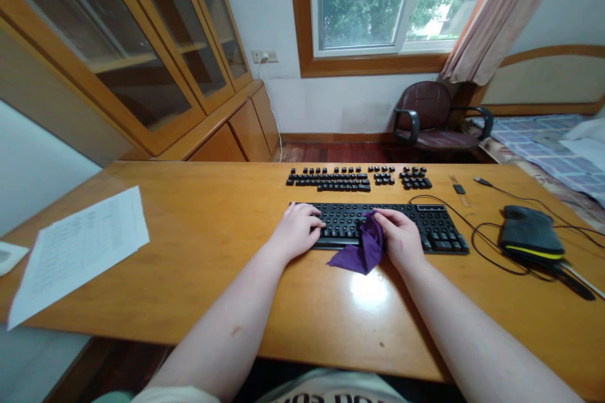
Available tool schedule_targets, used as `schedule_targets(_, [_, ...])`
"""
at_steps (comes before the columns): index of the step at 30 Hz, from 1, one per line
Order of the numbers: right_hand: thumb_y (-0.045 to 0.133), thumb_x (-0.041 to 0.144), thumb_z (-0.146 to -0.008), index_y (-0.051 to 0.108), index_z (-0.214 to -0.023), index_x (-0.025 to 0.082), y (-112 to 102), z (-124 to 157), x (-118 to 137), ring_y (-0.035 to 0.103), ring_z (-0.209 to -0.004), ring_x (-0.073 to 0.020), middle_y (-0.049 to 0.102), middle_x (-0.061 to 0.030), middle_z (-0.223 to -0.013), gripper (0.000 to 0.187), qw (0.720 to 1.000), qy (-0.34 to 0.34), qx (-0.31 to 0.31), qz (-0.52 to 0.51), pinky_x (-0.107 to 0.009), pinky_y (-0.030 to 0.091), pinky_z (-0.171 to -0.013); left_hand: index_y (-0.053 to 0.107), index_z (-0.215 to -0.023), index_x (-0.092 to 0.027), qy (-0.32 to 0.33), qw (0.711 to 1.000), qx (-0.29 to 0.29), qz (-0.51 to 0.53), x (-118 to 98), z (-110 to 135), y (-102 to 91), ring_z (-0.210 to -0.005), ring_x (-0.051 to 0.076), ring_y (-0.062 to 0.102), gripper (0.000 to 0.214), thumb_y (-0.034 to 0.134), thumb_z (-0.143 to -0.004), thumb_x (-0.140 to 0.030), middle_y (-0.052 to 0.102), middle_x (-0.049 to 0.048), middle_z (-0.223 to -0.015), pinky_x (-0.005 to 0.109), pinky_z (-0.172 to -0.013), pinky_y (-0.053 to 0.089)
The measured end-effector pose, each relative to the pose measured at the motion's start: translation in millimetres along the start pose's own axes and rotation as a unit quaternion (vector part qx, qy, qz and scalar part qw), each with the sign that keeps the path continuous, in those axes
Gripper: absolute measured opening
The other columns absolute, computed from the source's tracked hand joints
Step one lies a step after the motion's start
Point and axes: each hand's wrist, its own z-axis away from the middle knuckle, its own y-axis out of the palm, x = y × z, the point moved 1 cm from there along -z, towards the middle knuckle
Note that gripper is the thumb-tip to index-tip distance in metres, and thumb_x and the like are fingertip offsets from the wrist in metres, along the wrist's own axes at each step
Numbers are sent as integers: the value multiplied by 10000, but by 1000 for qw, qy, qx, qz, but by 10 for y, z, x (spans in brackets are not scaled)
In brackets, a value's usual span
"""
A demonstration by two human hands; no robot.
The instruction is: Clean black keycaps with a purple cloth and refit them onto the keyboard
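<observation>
A black keyboard lies on the wooden desk in front of me. My left hand rests on its left end, fingers curled over the edge, holding it steady. My right hand pinches a purple cloth and presses it onto the middle of the keyboard; the cloth's loose end trails onto the desk. Behind the keyboard, several loose black keycaps are laid out in rows in the shape of a keyboard layout.
A printed sheet of paper lies at the desk's left. A black and yellow device with tangled cables sits at the right. A small tool lies beyond the keyboard. A chair and a bed stand behind the desk.
</observation>
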Motion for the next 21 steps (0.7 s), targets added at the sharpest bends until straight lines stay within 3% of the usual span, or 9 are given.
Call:
schedule_targets(5, [713, 379, -645, 712, -836, 203, 1, 1, 1, 639, -809, -221, 711, -56, -842, 260, 1000, -2, 0, 6, -356, 492, -757, 708, -926, -319, -49, 998, 43, -4, 5, -1, -38, -1234, 286, 390, 300, 533, -745, -155, 566, 16, -1216, 564, -1050, 239])
schedule_targets(12, [717, 353, -643, 712, -823, 210, 11, 5, 37, 638, -811, -202, 714, -40, -831, 230, 1000, 1, -3, 6, -348, 472, -795, 683, -992, -348, -65, 993, 94, -16, 14, 22, -79, -1292, 323, 315, 378, 522, -729, -129, 521, 14, -1288, 608, -1036, 218])
schedule_targets(16, [720, 355, -633, 713, -817, 202, 23, 8, 46, 638, -820, -207, 713, -48, -843, 240, 1000, -1, -5, 7, -354, 472, -793, 703, -941, -318, -52, 996, 68, -11, 12, 26, -36, -1278, 314, 338, 329, 524, -734, -137, 553, 22, -1241, 594, -1043, 222])
schedule_targets(19, [717, 365, -635, 712, -826, 201, 20, 7, 42, 640, -817, -210, 713, -52, -845, 252, 1000, -2, -1, 6, -353, 479, -776, 709, -876, -263, -4, 1000, 26, -5, -26, 13, -15, -1221, 267, 408, 226, 517, -778, -195, 602, 33, -1148, 536, -1069, 220])
schedule_targets(21, [712, 370, -640, 713, -832, 201, 15, 6, 39, 640, -824, -214, 713, -54, -849, 255, 1000, -4, 2, 14, -354, 483, -772, 675, -963, -241, 27, 999, 15, 6, -52, 2, -11, -1142, 245, 472, 222, 564, -779, -299, 610, 49, -1118, 479, -1059, 266])
